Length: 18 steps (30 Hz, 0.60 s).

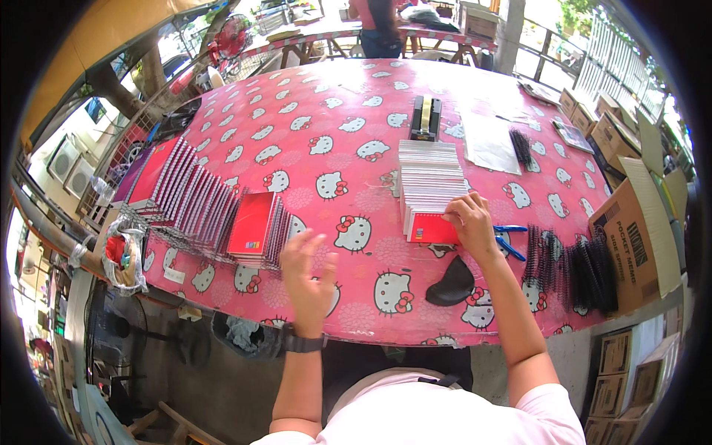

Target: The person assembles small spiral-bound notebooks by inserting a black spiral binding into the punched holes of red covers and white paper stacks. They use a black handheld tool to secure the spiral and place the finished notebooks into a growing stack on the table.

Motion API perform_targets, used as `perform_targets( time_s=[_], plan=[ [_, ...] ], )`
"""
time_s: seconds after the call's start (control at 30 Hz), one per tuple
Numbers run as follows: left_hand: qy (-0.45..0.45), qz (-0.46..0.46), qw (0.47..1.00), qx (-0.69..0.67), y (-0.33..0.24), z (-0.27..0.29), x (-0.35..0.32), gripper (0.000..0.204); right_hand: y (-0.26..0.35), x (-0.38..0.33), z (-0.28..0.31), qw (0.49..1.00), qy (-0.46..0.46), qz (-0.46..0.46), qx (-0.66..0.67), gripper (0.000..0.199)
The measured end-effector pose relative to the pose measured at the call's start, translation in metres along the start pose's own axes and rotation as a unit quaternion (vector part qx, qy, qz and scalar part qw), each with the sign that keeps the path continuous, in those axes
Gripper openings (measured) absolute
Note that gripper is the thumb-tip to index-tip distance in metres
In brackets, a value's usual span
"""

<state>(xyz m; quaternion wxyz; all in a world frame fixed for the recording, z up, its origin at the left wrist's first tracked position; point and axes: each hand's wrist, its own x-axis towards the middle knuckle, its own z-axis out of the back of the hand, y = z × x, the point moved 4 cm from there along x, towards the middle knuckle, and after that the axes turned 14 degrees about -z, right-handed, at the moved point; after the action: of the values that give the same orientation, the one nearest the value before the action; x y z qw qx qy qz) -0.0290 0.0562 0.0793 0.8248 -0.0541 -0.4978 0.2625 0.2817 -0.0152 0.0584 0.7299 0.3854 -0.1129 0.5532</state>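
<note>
My right hand [472,220] is bent with its fingertips pinched at the right edge of a red-covered notepad [426,228]. That notepad lies at the near end of a long row of overlapping white-edged notepads [429,172]. My left hand [307,273] is raised above the table, fingers apart and holding nothing. Just left of it stands a short stack of red spiral notebooks [252,224]. A longer slanted row of spiral notebooks [182,185] lies beyond that. Blue-handled pliers [510,242] and a black curved pad [451,283] are near my right forearm.
Black spiral wires [592,274] are heaped at the right beside an open cardboard box [639,230]. A tape dispenser [426,119] stands behind the notepads, near white sheets [489,141]. The pink patterned table [297,156] reaches far ahead, where a person [380,30] stands.
</note>
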Motion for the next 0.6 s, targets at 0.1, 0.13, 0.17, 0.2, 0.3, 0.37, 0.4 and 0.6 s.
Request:
perform_targets(
  time_s=[0.1, 0.13, 0.17, 0.2, 0.3, 0.37, 0.4, 0.6],
  plan=[
    [0.033, -0.024, 0.995, -0.094, -0.024, -0.031, 0.002, 0.036, 0.007, 0.000, 0.003, 1.000, 0.021, 0.014, -0.018, 0.015],
    [0.046, -0.022, 0.991, -0.122, -0.029, -0.042, 0.000, 0.037, 0.008, 0.000, 0.005, 0.999, 0.024, 0.017, -0.030, 0.015],
    [0.059, -0.022, 0.987, -0.150, -0.034, -0.050, 0.000, 0.038, 0.004, 0.002, 0.005, 0.999, 0.026, 0.018, -0.021, 0.014],
    [0.063, -0.021, 0.984, -0.163, -0.039, -0.057, 0.000, 0.038, 0.001, 0.001, 0.005, 0.999, 0.026, 0.012, -0.015, 0.015],
    [0.050, -0.017, 0.980, -0.194, -0.049, -0.067, 0.008, 0.040, 0.004, 0.000, 0.012, 1.000, -0.019, 0.023, 0.010, 0.013],
    [0.005, 0.007, 0.978, -0.208, -0.049, -0.063, 0.011, 0.041, 0.026, -0.001, 0.017, 0.998, -0.010, 0.005, 0.066, 0.012],
    [-0.008, 0.016, 0.972, -0.235, -0.048, -0.064, 0.014, 0.041, 0.045, -0.003, 0.021, 0.996, 0.007, 0.024, 0.083, 0.013],
    [0.082, 0.131, 0.909, -0.386, -0.011, -0.053, -0.017, 0.027, 0.084, -0.038, 0.037, 0.977, 0.145, -0.008, 0.154, 0.033]
  ],
)
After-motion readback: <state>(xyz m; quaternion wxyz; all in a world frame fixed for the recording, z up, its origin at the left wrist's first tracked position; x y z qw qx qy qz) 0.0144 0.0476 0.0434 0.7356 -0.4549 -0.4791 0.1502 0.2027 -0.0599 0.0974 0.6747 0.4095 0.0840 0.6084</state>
